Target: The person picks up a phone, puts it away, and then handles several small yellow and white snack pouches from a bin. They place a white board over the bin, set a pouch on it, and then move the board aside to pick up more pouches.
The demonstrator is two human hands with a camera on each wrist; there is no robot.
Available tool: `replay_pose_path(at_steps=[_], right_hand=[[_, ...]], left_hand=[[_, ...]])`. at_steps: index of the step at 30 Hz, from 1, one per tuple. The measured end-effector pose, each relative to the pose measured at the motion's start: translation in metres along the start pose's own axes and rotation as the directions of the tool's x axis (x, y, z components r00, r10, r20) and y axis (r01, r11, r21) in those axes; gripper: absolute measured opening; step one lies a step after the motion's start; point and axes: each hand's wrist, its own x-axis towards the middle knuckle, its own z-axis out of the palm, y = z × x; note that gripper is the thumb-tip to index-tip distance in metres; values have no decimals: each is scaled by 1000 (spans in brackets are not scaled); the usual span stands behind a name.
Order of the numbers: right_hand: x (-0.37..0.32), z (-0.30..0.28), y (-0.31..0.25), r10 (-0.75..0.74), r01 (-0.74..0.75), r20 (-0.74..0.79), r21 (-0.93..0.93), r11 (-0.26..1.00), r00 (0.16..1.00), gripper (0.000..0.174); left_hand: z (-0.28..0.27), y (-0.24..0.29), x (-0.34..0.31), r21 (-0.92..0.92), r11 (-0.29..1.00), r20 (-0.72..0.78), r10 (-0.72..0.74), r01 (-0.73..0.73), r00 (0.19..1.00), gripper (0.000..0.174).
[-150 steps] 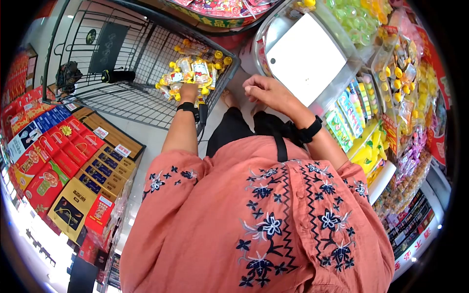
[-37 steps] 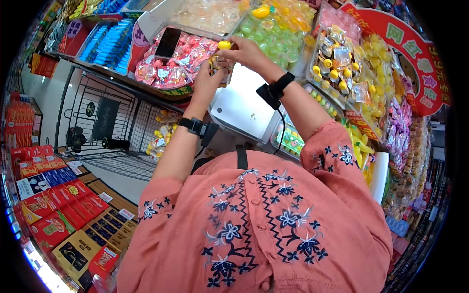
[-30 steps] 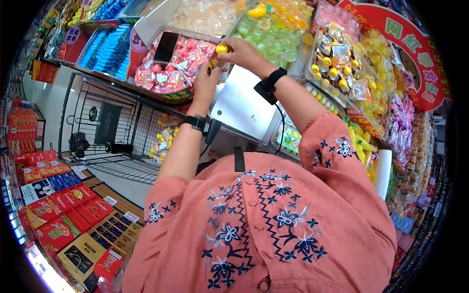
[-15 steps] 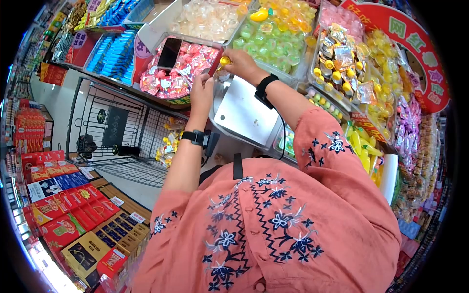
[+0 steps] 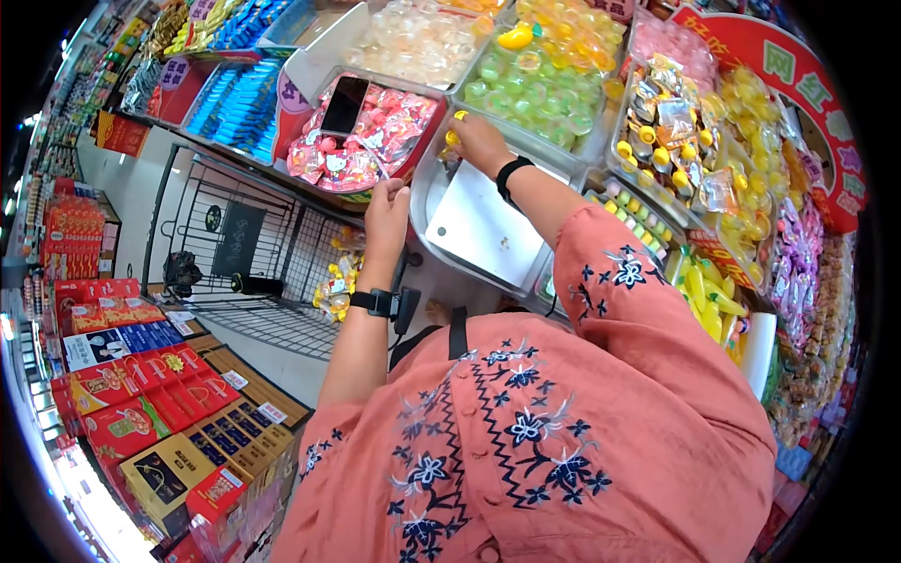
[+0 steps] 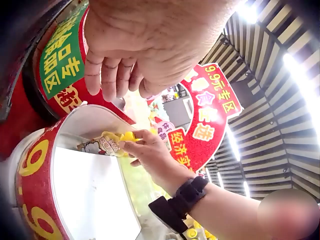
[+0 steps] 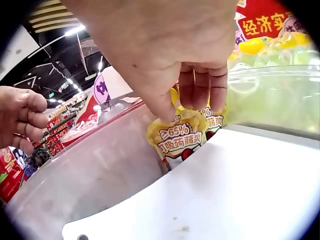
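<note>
My right hand (image 5: 483, 147) reaches over the left back corner of a clear bin (image 5: 421, 178), pinching yellow-capped jelly pouches at their tops. In the right wrist view, two pouches (image 7: 177, 137) show below its fingers, between the bin wall and a white board (image 7: 235, 195). The board covers much of the bin. The lower ends of the pouches are hidden behind it. My left hand (image 5: 386, 225) hovers left of the bin, its fingers relaxed and holding nothing. From the left wrist, a pouch (image 6: 102, 145) appears beneath my right hand (image 6: 152, 155).
To the left, a shopping cart (image 5: 253, 314) holds several yellow-capped pouches (image 5: 338, 286). A phone (image 5: 345, 105) lies on pink candy packs (image 5: 371, 150) behind my left hand. Bins of green jelly cups (image 5: 535, 98) and yellow-capped pouches (image 5: 671, 141) stand behind and to the right.
Five seconds ago my left hand was at the pouches in the cart. Both hands then met at a pouch above the bin. My right hand has since lowered; my left has drawn away.
</note>
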Motion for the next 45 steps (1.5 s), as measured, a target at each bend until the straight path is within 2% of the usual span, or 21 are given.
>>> replay_pose_path(at_steps=[4, 7, 13, 19, 22, 31, 34, 37, 40, 43, 45], right_hand=[[2, 2, 1, 43, -43, 110, 0, 999, 993, 28], [2, -1, -3, 68, -70, 163, 10, 997, 984, 28], [2, -4, -3, 36, -37, 94, 9, 999, 995, 31], [1, -1, -3, 115, -127, 150, 74, 989, 982, 33], [3, -2, 1, 86, -99, 158, 76, 992, 984, 32], [4, 8, -2, 73, -78, 59, 71, 994, 996, 26], [3, 4, -5, 81, -84, 25, 133, 988, 996, 26], [5, 4, -5, 90, -97, 64, 116, 989, 994, 27], [8, -2, -14, 163, -171, 86, 93, 981, 983, 31], [35, -23, -11, 226, -182, -85, 359, 915, 970, 35], [54, -78, -32, 423, -350, 67, 685, 639, 904, 35]], left_hand=[[-4, 0, -9, 20, 999, -9, -37, 37, 999, 33], [-4, -4, -12, 22, 1000, -4, -13, 13, 1000, 33], [-6, -29, -9, -4, 999, 40, -50, 50, 998, 31], [-9, -29, -14, 45, 998, 45, -47, 45, 998, 31], [-15, -32, -15, 11, 999, 43, -44, 44, 998, 31], [-29, -41, -22, 67, 997, 27, -48, 46, 998, 31], [-32, -41, -27, 58, 996, 44, -74, 71, 996, 30], [-36, -39, -30, 32, 996, 65, -85, 83, 994, 30], [-45, -44, -27, 28, 991, 60, -130, 128, 990, 31], [-73, -35, -24, -96, 992, -7, -80, 79, 997, 30], [-100, -28, -22, -144, 983, -75, -124, 112, 989, 30]])
